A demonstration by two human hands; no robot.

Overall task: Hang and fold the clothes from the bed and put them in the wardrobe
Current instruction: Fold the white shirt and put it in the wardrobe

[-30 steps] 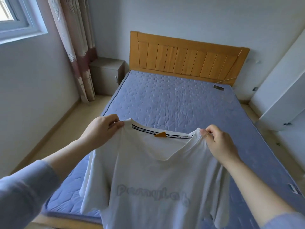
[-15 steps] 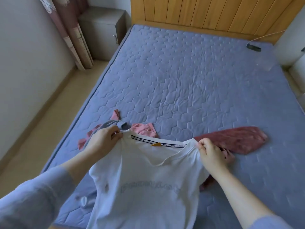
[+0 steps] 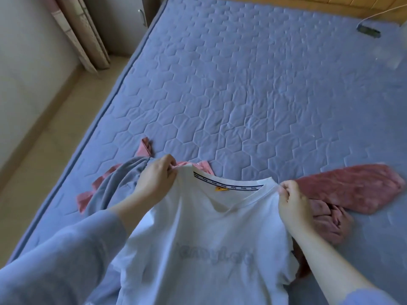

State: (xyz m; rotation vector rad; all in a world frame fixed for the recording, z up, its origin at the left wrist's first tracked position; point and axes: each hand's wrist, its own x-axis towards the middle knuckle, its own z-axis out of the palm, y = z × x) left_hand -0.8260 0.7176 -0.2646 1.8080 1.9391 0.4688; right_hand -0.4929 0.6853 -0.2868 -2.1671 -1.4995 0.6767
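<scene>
Hanging just below the fingers [image 3: 169,166], the white T-shirt [image 3: 209,238] is pinched at both shoulders by the curled left hand [image 3: 154,181] and right hand [image 3: 293,205]; folding is judged in hand, and a flat lay-down on the bed [image 3: 242,95] beyond the fingers is needed.

Patterned curtain [image 3: 88,40] hangs upper left; grey bedside cabinet [image 3: 125,25] just beside it. Beige floor [image 3: 55,119] below. Small dark device [image 3: 369,31] upper right.

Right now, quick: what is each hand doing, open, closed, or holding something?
Left hand: closed, fingers pinching the white T-shirt at its left shoulder.
Right hand: closed, fingers pinching the same T-shirt at its right shoulder.
</scene>
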